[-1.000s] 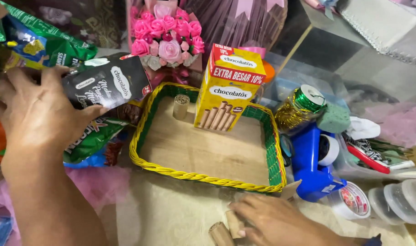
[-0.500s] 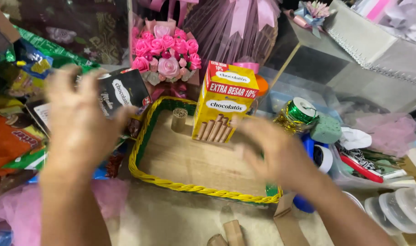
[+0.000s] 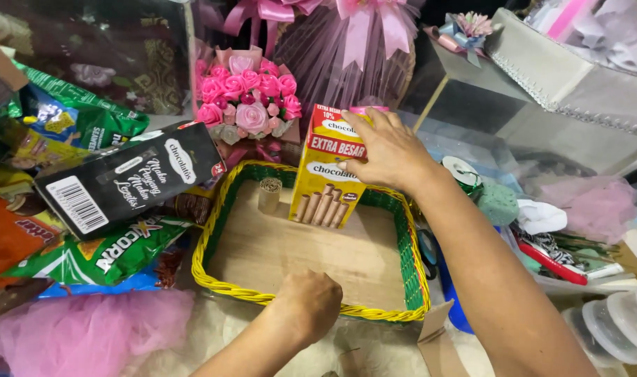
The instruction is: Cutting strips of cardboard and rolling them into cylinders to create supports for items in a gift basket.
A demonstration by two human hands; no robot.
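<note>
A square woven basket (image 3: 214,258) with a yellow-and-green rim and a pale wooden floor sits in front of me. At its back edge a yellow-and-orange box of wafer sticks (image 3: 325,181) stands upright. My right hand (image 3: 388,150) grips the box's top right side. My left hand (image 3: 311,300) is closed over the basket's front rim. A short cardboard roll (image 3: 268,194) stands in the basket's back left corner.
A black wafer box (image 3: 130,178) lies on several snack bags (image 3: 102,255) at the left. A pink rose bouquet (image 3: 245,98) stands behind the basket. Pink tulle (image 3: 81,328) lies front left; tape rolls, ribbon and plastic lids (image 3: 618,318) crowd the right.
My left hand left the black box and came down onto the basket's front rim. My right hand rose from the front of the table to the yellow box.
</note>
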